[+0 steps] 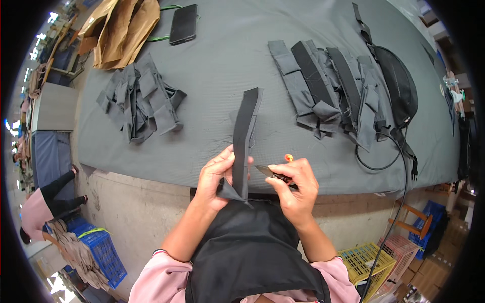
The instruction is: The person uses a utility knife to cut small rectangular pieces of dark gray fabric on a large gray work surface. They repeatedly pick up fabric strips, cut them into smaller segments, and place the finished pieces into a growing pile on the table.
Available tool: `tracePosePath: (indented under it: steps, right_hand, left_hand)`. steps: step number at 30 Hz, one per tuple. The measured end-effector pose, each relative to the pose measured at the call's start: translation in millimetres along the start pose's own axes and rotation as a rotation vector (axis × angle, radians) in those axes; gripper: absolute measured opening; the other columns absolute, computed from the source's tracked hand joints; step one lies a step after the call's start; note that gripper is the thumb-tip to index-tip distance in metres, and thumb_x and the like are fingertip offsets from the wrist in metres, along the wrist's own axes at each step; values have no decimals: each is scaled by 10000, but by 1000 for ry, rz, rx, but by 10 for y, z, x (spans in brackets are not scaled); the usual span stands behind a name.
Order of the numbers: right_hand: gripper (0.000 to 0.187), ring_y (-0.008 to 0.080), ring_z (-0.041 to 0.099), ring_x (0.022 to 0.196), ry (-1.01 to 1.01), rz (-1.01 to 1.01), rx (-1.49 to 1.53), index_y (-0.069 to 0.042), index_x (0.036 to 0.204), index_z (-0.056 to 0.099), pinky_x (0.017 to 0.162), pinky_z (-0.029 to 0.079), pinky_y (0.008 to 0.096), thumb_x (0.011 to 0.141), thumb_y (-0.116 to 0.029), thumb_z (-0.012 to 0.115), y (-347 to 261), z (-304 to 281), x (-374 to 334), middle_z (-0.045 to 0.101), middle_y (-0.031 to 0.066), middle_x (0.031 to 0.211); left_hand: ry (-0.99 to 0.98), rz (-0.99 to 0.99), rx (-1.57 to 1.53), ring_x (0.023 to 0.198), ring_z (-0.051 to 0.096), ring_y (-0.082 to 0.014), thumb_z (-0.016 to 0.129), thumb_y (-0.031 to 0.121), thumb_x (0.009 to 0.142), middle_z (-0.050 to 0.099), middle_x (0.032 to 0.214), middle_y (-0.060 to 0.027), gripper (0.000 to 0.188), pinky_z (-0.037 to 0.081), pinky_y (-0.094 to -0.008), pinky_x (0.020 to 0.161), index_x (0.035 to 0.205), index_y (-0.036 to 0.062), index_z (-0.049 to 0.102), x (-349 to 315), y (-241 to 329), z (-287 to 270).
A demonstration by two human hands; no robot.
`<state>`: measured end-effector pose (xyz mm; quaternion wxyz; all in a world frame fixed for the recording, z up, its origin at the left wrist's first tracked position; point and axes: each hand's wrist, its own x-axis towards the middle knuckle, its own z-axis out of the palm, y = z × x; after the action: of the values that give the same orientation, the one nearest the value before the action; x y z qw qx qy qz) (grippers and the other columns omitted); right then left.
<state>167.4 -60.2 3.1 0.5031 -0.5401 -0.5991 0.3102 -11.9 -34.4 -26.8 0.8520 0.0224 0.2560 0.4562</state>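
My left hand (215, 177) is closed around the lower part of a dark grey fabric strip (246, 118), holding it upright over the table's near edge. Its lower end is folded, and loose threads hang off its right side. Just right of the strip, my right hand (296, 187) grips small thread snips (263, 170) with the pointed metal blade toward the fabric. An orange piece (289, 157) shows above the fingers of that hand. Blade and strip look close together, but whether they touch I cannot tell.
A grey-covered table (212, 65) bears a fabric strip heap (141, 98) at left and another strip pile (328, 88) at right. Beyond are a brown paper bag (121, 33), a phone (183, 24) and a black waist bag (396, 83) with a cable. Crates (366, 262) stand below right.
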Motion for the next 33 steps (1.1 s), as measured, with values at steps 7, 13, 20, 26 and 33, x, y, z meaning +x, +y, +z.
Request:
tracePosePath:
  steps: [7, 13, 20, 26, 33]
  right_hand:
    - [259, 163, 538, 718, -75, -1, 28, -43, 956, 664, 572, 442, 272, 710, 2, 729, 43, 178, -119, 582, 56, 813]
    - [301, 188, 522, 709, -102, -118, -30, -44, 941, 671, 641, 445, 296, 656, 15, 745, -6, 283, -79, 567, 57, 773]
    - [305, 190, 522, 702, -54, -158, -77, -47, 927, 674, 607, 440, 286, 646, 50, 740, -64, 309, -75, 572, 53, 782]
    - [289, 200, 537, 701, -5, -295, -180, -41, 904, 666, 603, 460, 300, 641, 58, 735, -11, 345, -90, 607, 38, 784]
    - [260, 205, 541, 680, -36, 12, 27, -36, 904, 668, 578, 454, 301, 665, 55, 716, -35, 281, -158, 592, 58, 776]
  left_hand:
    - [40, -133, -293, 617, 529, -179, 331, 121, 928, 532, 942, -173, 484, 462, -247, 422, 1365, -87, 306, 8, -133, -11]
    - [-7, -209, -283, 642, 581, -168, 331, 143, 933, 556, 1076, -189, 475, 515, -239, 473, 1348, -87, 349, -7, -188, -135]
    - [-265, -191, -273, 883, 628, -219, 339, 194, 931, 541, 1206, -197, 487, 562, -255, 666, 1330, -81, 384, -10, -293, -374]
    - [-199, -192, -223, 1098, 569, -264, 315, 204, 944, 495, 1297, -190, 484, 528, -298, 862, 1330, -80, 382, -47, -278, -253]
    - [-132, -352, -516, 739, 607, -259, 277, 165, 948, 521, 1218, -204, 459, 537, -311, 530, 1324, -83, 363, -18, -280, -187]
